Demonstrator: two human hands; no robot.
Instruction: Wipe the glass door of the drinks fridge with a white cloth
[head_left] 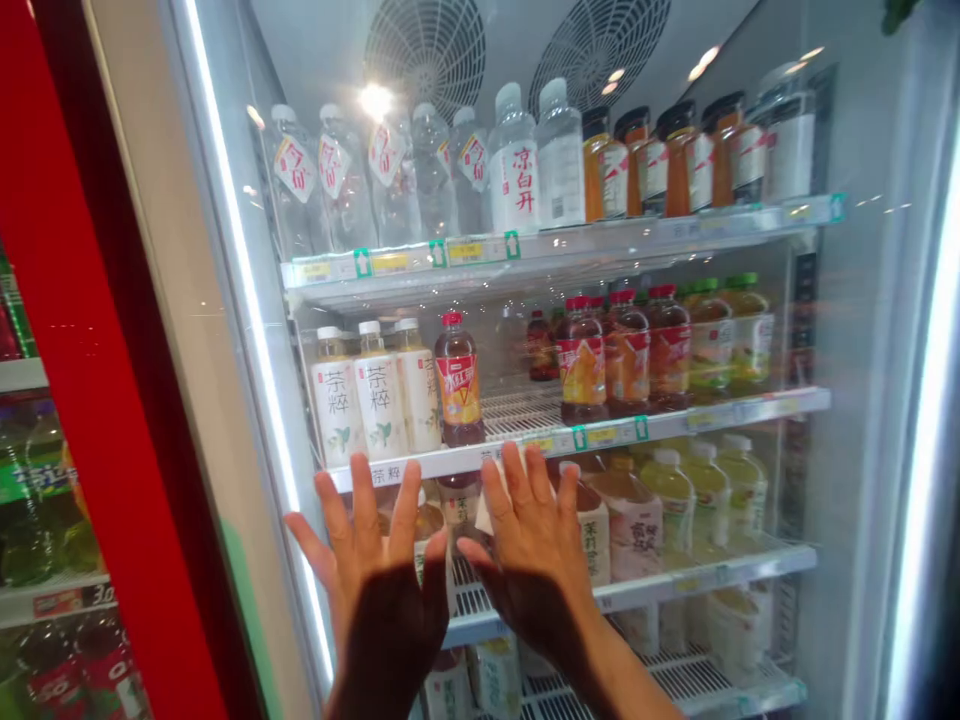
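My left hand [379, 565] is raised with its fingers spread and holds nothing. To its right, my right hand [536, 550] is also up, fingers stretched out, with nothing in it. Both are in front of a lit drinks cooler, overlapping the front edge of its second shelf [517, 448] in view. I cannot tell whether either one touches anything. Above my left hand stand several white-capped tea bottles [379, 400]. Beside them is a red-capped bottle of dark iced tea [459, 390]. My hands partly hide bottles on the shelf below.
Clear water bottles [341, 185] and black-capped amber bottles [679, 165] line the top shelf [570, 240]. More red-capped bottles [626, 350] and green-capped bottles [709, 335] stand right of a gap. Pale bottles [705, 500] fill lower shelves. A red-framed cooler [120, 400] is at left.
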